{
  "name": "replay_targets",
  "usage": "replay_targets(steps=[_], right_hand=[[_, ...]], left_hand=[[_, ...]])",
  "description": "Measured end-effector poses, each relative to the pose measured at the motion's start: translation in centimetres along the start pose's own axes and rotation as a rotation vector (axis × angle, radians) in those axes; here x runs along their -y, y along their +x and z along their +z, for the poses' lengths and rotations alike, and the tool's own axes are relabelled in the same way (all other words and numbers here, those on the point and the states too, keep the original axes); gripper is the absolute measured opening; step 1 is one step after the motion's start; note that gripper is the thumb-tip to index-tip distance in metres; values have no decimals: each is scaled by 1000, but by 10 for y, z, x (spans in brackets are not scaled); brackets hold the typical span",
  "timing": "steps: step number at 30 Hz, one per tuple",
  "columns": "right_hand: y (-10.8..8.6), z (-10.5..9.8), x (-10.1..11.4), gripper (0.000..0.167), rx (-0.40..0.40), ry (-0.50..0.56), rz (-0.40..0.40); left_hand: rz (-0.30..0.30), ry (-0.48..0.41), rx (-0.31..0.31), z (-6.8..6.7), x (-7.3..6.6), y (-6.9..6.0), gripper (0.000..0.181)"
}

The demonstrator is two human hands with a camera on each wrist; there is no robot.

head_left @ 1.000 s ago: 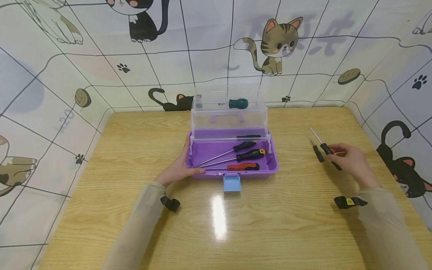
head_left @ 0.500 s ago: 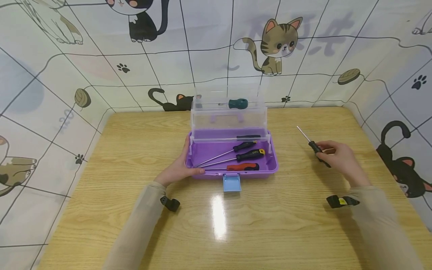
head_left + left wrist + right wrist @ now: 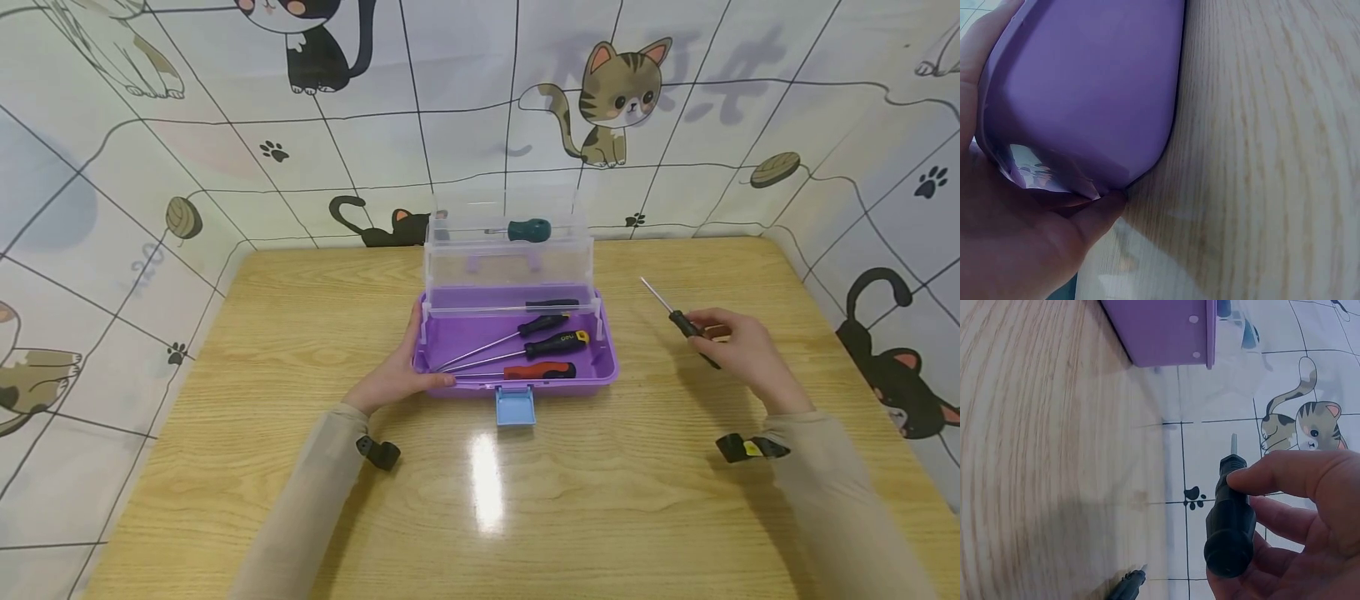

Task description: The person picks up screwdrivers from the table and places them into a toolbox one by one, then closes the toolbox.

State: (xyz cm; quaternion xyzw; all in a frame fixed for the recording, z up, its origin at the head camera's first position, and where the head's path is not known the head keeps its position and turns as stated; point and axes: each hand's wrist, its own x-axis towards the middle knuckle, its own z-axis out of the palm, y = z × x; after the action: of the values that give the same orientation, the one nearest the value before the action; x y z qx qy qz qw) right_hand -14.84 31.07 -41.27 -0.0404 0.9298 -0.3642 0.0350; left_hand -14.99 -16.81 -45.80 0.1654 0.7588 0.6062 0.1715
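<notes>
My left hand [image 3: 393,375] grips the left end of a purple toolbox [image 3: 611,367], thumb on its front rim. In the left wrist view, thumb and fingers [image 3: 972,75] lie along the box's end wall. Inside lie several screwdrivers: a red-and-black one [image 3: 540,371], a black one with a yellow end [image 3: 557,344], and other black ones behind. To the right, my right hand [image 3: 738,354] pinches a black-handled screwdriver [image 3: 681,322] above the table, its shaft pointing up-left. In the right wrist view, another small black screwdriver [image 3: 1125,587] lies low in the frame; the head view hides it.
The toolbox's clear upper section [image 3: 510,267] stands raised at the back, with a short green screwdriver [image 3: 529,231] in it. A blue latch [image 3: 515,407] hangs at the front. Cat-printed cloth [image 3: 465,100] borders the wooden table [image 3: 585,500] behind and at the sides.
My right hand has moved left toward the toolbox with the black-handled screwdriver, and the small one beside it has dropped from the head view. My left hand and the toolbox have stayed put.
</notes>
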Motion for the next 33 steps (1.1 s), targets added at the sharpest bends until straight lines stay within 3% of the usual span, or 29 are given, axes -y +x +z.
replay_targets(steps=[10,19,27,33], right_hand=[[0,1,12,36,16,17,-23],[0,2,19,35,20,38,-47],[2,6,22,33,19,63,-117],[5,9,29,33,21,73,-140]], left_hand=[[-11,5,-7,0,-2,-1,128],[-11,-40,16,3,-25,-6,127],[11,-17,6,1,-6,0,128],[15,4,0,0,-1,0,127]])
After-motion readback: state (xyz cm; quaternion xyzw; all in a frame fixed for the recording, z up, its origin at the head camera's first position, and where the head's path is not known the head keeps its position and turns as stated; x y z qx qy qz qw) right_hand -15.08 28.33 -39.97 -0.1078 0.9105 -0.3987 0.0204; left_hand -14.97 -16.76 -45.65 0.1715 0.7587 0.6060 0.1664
